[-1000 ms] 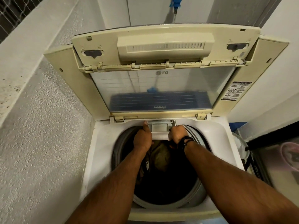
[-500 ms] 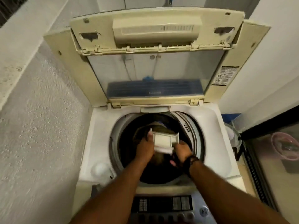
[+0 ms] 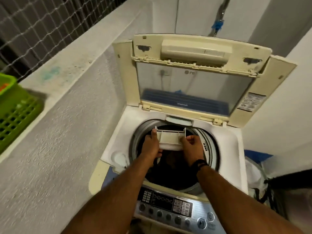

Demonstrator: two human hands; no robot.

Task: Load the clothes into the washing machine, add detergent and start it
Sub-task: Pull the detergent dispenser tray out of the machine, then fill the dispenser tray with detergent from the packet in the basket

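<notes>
Head cam: looks like the detergent step is happening, both hands are holding the detergent drawer (image 3: 170, 138) right over the drum (image 3: 175, 157), left hand (image 3: 151, 146) gripping its left end, right hand (image 3: 191, 146) pinching its right end. Clothes (image 3: 170, 168) are sitting down inside the drum. Next it's probably needing detergent, then sliding into the slot (image 3: 179, 120) at the drum's back rim, with open room above the drum

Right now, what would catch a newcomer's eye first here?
Two bare hands hold a small white detergent drawer over the open drum of the washing machine: the left hand grips its left end, the right hand its right. Behind, the lid stands raised. At far left, a bright green basket sits on the ledge.
</notes>
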